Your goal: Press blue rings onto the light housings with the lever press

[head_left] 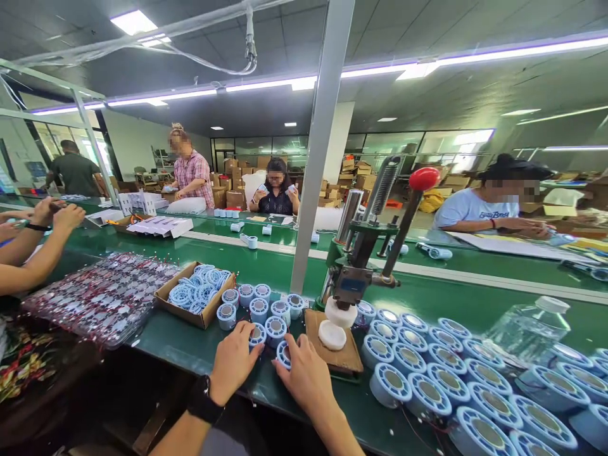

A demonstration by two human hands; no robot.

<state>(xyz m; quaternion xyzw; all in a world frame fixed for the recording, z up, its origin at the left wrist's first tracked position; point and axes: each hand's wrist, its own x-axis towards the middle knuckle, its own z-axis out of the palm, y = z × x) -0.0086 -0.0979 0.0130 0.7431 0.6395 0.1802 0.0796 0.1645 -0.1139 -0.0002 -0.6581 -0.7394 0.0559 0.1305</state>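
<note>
My left hand, with a dark watch on the wrist, has its thumb and fingers curled round a light-blue round housing with a grey disc in its top. Just to the right, my right hand grips another blue housing, partly hidden by the fingers. Several more such housings stand upright in a cluster beyond both hands. A hand lever press with a red knob stands right of my right hand. Its white round pad lies on a brown board, with no housing on it.
A cardboard box of blue rings and a tray of wired parts lie left. Many housings and a clear plastic bottle fill the right. A metal post rises behind the cluster. Co-workers sit or stand around the green line.
</note>
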